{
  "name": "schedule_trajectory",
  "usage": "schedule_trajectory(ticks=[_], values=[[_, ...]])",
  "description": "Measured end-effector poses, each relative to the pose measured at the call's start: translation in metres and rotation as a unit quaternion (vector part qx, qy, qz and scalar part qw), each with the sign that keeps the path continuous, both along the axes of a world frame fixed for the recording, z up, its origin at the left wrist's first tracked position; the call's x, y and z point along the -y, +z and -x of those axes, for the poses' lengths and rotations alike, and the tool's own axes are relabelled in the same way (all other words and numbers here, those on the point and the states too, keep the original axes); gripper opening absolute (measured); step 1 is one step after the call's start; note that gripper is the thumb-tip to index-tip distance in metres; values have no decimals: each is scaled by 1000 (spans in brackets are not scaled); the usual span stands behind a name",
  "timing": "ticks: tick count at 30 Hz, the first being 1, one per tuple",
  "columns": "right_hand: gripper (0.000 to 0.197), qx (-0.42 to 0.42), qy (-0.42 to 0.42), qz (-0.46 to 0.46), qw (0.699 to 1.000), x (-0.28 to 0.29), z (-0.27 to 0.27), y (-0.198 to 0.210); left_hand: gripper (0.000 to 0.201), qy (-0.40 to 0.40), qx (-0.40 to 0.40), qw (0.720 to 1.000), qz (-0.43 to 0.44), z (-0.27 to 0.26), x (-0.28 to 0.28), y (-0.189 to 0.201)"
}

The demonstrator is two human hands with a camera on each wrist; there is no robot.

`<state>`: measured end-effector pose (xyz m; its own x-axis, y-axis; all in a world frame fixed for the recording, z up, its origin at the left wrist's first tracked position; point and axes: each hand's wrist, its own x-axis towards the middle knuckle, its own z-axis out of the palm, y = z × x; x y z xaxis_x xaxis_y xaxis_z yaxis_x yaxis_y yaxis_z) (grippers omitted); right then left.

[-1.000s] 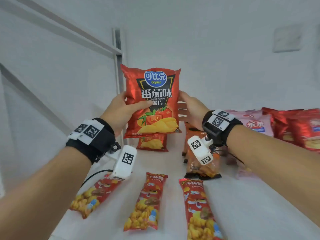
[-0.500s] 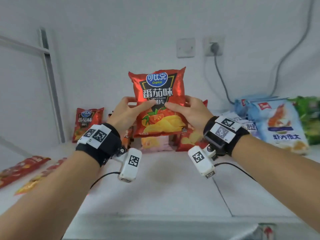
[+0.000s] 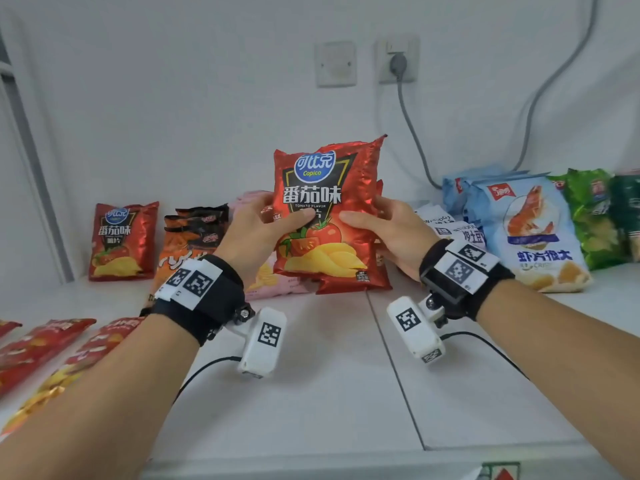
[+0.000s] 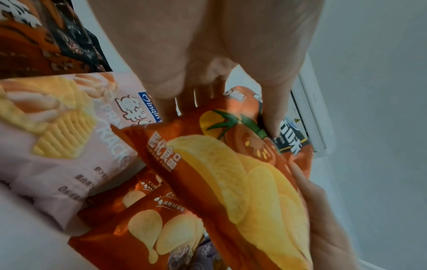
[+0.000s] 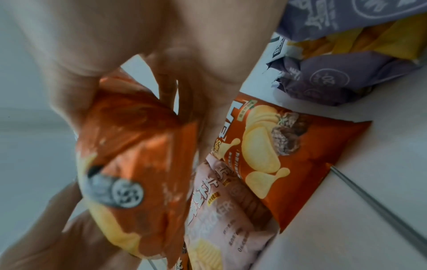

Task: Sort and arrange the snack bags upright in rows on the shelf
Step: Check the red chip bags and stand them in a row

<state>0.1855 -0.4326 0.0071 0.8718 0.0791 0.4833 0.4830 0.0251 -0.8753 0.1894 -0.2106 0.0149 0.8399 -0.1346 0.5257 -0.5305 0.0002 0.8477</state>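
Placing step, I judge. My left hand (image 3: 258, 233) and right hand (image 3: 384, 233) both grip the tomato chip bag (image 3: 323, 216) upright, thumbs in front, above the pink bag (image 4: 69, 138). Next: lower it, settle its base on the shelf (image 3: 329, 375).

A white shelf (image 3: 332, 393), split by a dark seam, is carrying snack bags along a white wall. A red tomato chip bag (image 3: 121, 241) is standing upright at far left, with orange-and-black bags (image 3: 188, 244) leaning beside it. Pink cracker bags (image 3: 273, 278) and a red potato chip bag (image 5: 289, 159) are lying at the centre. White bags (image 3: 457, 230), blue prawn cracker bags (image 3: 533, 233) and green bags (image 3: 592, 216) are crowding the right. Long red packets (image 3: 45, 351) are lying flat at the front left.
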Motion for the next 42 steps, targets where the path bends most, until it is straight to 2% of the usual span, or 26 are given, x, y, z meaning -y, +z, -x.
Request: schedule_trajectory(ticks=[4,7,11,13,16,20,21,22,24,26,27,29,31,33,37,39,41,42], values=[[38,29,-62,34,997,-1,3,-1,61,38,9,999,-18,-4,1,-4],[42,54,-79,46,994,-3,8,-2,82,26,1,999,-19,1,3,-6],[47,28,0,-13,1000,-3,13,-1,78,-13,-2,1000,20,9,-3,-6],[45,-4,58,-52,997,0,15,1,69,-29,-1,999,39,11,-7,-4],[47,-40,94,-70,992,0,16,-2,57,-65,-8,997,52,12,-9,-5],[71,-65,93,-54,992,-14,16,-10,70,-76,-35,996,38,10,-4,-10],[68,-62,86,-48,993,-15,17,-11,73,-60,-37,997,33,10,-5,-10],[58,-52,75,-42,995,-16,16,-10,72,-34,-32,999,25,9,-6,-10],[39,-29,47,-20,998,-12,15,-10,52,-1,-28,999,15,7,-9,-8],[49,-7,20,3,1000,-11,13,-11,37,-34,-33,999,12,9,-9,-7],[58,1,7,8,1000,-12,13,-10,40,-58,-36,998,3,12,-9,-7],[68,24,-15,14,1000,-14,12,-10,60,-84,-34,995,-30,15,-5,-6],[64,48,-33,25,998,-15,10,-10,69,-89,-25,995,-31,18,-3,-6],[58,61,-29,22,997,-14,10,-9,71,-87,-26,996,7,16,-4,-6],[45,60,3,-9,998,-10,10,-5,49,-87,-32,992,90,14,-8,-2],[43,33,25,-12,999,-10,11,-5,47,-104,-51,984,133,14,-7,-2],[45,2,47,-10,999,-12,11,-9,38,-126,-72,979,141,16,-4,-4],[45,-11,55,-16,998,-12,12,-10,25,-137,-75,979,130,15,-4,-6]])
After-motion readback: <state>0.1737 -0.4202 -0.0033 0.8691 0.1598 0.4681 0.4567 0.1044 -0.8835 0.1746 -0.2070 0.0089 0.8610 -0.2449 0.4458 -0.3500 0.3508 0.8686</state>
